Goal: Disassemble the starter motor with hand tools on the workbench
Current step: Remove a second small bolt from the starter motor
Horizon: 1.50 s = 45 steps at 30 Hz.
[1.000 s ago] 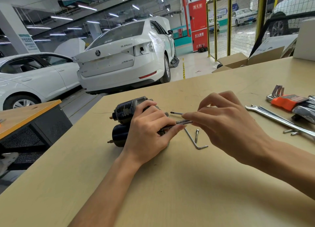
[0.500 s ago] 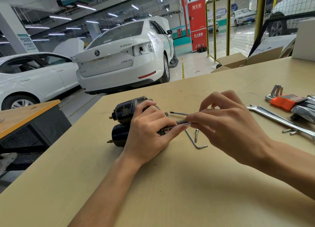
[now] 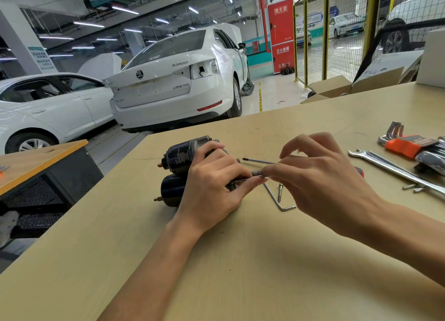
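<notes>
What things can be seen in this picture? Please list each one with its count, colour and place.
starter motor: one, black, on the workbench under the left hand
long bolt: one, silver, pinched at the motor's end
workbench: one, tan, foreground
hex key: one, silver, L-shaped, lying beside the motor
loose rod: one, dark, lying behind the hands
hex key set: one, orange holder, far right
wrenches: silver, count unclear, right side
small bolts: about two, silver, near the wrenches
cars: two nearby, white, behind the bench
cabinet: one, red, background
cardboard boxes: brown, count unclear, behind the bench
left hand: grips the motor
right hand: pinches the bolt
</notes>
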Motion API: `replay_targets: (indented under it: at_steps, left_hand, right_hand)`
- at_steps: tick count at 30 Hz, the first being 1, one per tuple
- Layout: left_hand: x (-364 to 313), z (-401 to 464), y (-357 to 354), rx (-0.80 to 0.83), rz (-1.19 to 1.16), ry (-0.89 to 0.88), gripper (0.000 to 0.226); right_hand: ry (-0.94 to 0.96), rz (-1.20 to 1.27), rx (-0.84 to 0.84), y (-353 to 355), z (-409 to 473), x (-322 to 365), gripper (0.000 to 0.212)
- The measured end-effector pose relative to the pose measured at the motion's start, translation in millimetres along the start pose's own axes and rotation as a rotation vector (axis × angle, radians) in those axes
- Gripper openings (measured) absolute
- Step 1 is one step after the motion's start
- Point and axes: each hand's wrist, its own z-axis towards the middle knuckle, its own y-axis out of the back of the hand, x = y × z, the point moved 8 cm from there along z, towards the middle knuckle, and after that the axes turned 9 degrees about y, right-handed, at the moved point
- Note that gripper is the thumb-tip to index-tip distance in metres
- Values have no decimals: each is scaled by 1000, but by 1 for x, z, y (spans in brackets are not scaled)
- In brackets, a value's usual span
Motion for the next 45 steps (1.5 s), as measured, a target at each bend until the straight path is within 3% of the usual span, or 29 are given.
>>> replay_targets:
  at_steps: [3, 25, 31, 45]
  left_hand:
    - [0, -1, 0, -3, 5, -8, 25]
    - [-5, 0, 1, 22, -22, -51, 25]
    - [-4, 1, 1, 10, -1, -48, 26]
    - [-2, 0, -1, 19, 6, -25, 25]
  right_hand:
    - [9, 12, 1, -1, 0, 1, 40]
    - [44, 9, -203, 10, -3, 4, 25]
    - [10, -33, -137, 7, 1, 2, 19]
    - [55, 35, -1, -1, 0, 1, 41]
